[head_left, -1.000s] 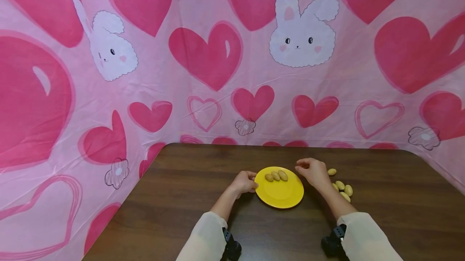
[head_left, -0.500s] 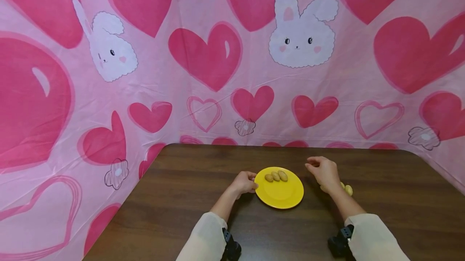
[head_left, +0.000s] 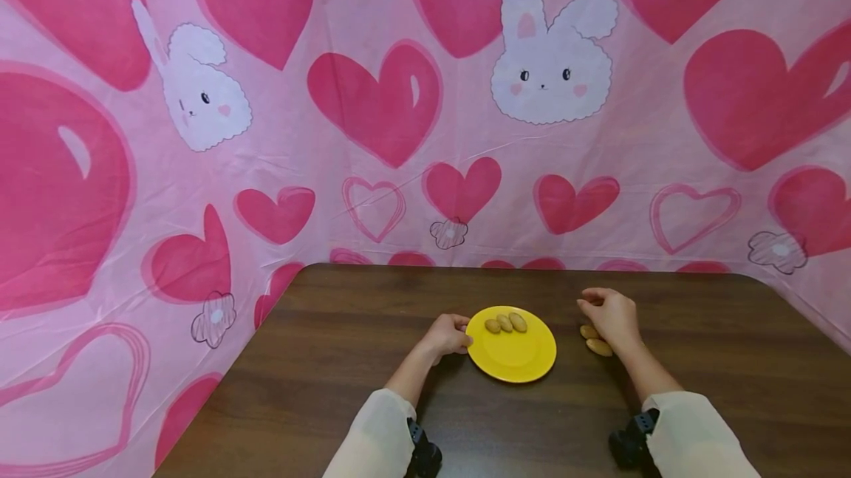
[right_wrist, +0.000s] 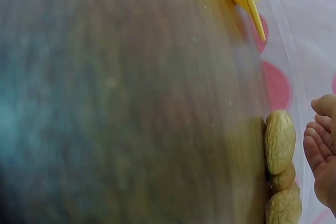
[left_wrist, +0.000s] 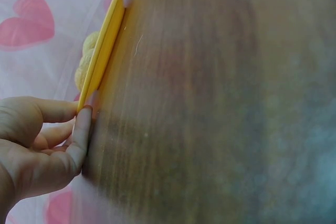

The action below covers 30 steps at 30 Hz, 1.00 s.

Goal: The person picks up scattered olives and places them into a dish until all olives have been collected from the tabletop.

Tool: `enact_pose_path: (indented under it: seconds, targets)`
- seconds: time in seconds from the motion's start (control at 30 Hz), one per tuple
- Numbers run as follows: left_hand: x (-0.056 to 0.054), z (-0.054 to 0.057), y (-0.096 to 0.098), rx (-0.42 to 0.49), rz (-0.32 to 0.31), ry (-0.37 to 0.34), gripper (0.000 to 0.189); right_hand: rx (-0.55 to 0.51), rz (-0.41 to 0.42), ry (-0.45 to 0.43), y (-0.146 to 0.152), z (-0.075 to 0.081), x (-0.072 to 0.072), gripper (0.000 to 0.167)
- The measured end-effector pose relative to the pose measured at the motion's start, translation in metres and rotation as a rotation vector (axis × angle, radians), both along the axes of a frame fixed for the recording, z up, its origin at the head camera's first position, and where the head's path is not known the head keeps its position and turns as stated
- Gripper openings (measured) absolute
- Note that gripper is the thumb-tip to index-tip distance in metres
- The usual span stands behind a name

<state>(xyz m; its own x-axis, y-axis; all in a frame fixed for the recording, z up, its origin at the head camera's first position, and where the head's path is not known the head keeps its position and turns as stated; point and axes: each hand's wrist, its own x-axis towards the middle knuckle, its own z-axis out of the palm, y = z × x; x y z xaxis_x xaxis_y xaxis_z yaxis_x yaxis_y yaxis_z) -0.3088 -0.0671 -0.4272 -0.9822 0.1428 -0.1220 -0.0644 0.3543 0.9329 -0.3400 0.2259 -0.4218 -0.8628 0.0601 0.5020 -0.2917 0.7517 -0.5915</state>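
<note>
My left hand point(head_left: 448, 335) pinches the left rim of a yellow plate point(head_left: 512, 363); in the left wrist view thumb and fingers lie on either face of the plate's edge point(left_wrist: 100, 59). Three small brownish-yellow potatoes point(head_left: 504, 323) sit in a row on its far part. To the right of the plate, my right hand point(head_left: 612, 319) hovers over more potatoes point(head_left: 599, 347), partly covering them. Seen from the right wrist, a wrinkled potato point(right_wrist: 280, 140) stands apart from the loosely bent fingers, which hold nothing.
Everything stands on a dark brown wooden table point(head_left: 372, 301). Behind and to the left hangs a pink cloth point(head_left: 459, 131) printed with hearts and rabbits. A black camera is strapped to each wrist over pale sleeves.
My right hand has moved right, away from the plate and over the potatoes on the table, uncovering some on its left and hiding those on its right. The left hand and plate stay put.
</note>
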Motion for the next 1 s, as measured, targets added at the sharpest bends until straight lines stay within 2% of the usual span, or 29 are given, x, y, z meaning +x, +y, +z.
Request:
enact_pose_path:
  seconds: [0.1,0.3,0.73,1.0]
  targets:
    - [0.000,0.000,0.000,0.001,0.000,0.003,0.036,-0.032,-0.018,-0.007,0.003,0.000,0.001,0.023]
    - [0.001,0.000,-0.001,0.000,0.001,0.004,0.036,-0.047,-0.069,-0.094,0.009,0.000,0.005,0.028]
    - [0.001,0.000,-0.001,0.002,0.000,0.008,0.035,0.081,-0.159,-0.181,0.019,0.001,0.008,0.030]
    - [0.000,0.000,-0.001,0.010,-0.006,-0.001,0.034,0.086,-0.159,-0.242,0.023,0.001,0.010,0.031]
